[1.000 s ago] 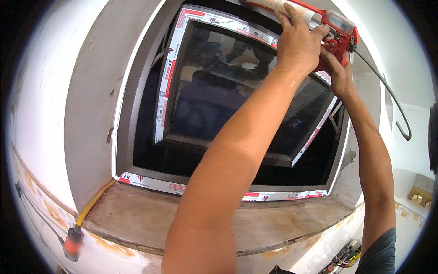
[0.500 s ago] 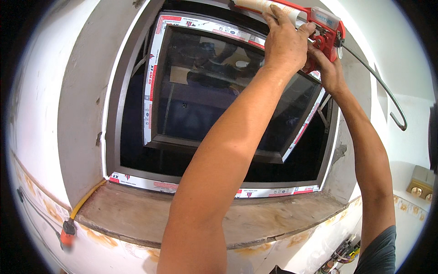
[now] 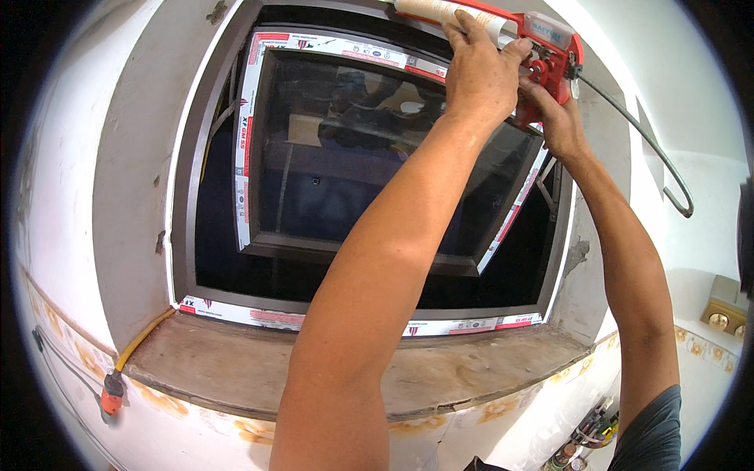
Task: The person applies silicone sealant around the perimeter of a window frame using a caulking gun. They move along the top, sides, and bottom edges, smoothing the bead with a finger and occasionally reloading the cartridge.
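A red caulking gun (image 3: 561, 69) loaded with a pale sealant tube (image 3: 440, 11) is held up at the window's top right. My left hand (image 3: 481, 85) is closed around the tube and the front of the gun. My right hand (image 3: 559, 125) grips the gun's handle from below, its fingers partly hidden. The tube's tip points left along the upper frame. A bent metal rod (image 3: 640, 133) trails from the gun's back. Behind my arms stands the grey window frame (image 3: 182, 235), with a tilted-open sash (image 3: 245, 149) edged in printed protective film.
A worn stone sill (image 3: 228, 357) runs below the window. At the lower left, a yellow cable (image 3: 145, 339) hangs over the sill to an orange-and-black connector (image 3: 111, 396). Several small items (image 3: 589, 436) sit at the lower right. A brass-coloured wall fitting (image 3: 724, 314) is on the right wall.
The window and wall have shifted slightly left in view, and the gun with both hands a little left as well. My grip on it looks the same.
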`<control>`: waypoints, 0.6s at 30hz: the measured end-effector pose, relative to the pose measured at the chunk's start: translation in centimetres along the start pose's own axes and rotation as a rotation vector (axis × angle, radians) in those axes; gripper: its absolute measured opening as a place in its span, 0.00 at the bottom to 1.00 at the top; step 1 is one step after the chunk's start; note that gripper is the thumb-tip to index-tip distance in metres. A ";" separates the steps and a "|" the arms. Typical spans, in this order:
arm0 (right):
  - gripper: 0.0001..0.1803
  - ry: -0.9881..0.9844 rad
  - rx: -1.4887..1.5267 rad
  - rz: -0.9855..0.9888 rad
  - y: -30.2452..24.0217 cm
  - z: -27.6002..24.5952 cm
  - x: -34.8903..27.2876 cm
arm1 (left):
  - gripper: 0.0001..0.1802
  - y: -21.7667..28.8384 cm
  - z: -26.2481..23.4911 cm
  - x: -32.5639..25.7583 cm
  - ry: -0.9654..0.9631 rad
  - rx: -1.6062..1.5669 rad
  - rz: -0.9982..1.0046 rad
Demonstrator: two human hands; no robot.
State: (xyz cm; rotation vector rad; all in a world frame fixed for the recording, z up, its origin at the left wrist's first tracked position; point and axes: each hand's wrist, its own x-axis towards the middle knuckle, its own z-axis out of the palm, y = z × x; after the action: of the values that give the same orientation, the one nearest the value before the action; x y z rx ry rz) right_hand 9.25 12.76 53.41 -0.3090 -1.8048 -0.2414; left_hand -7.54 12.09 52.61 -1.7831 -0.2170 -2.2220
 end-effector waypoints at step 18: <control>0.25 -0.035 0.148 -0.022 2.6 -0.5 -0.4 | 0.51 0.3 1.7 -0.5 0.022 0.036 -0.004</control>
State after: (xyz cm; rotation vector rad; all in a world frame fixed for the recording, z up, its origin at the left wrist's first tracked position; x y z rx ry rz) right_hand 10.64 15.03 53.19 -0.1894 -1.8500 -0.1179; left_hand -5.73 12.37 52.51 -1.7411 -0.2541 -2.2249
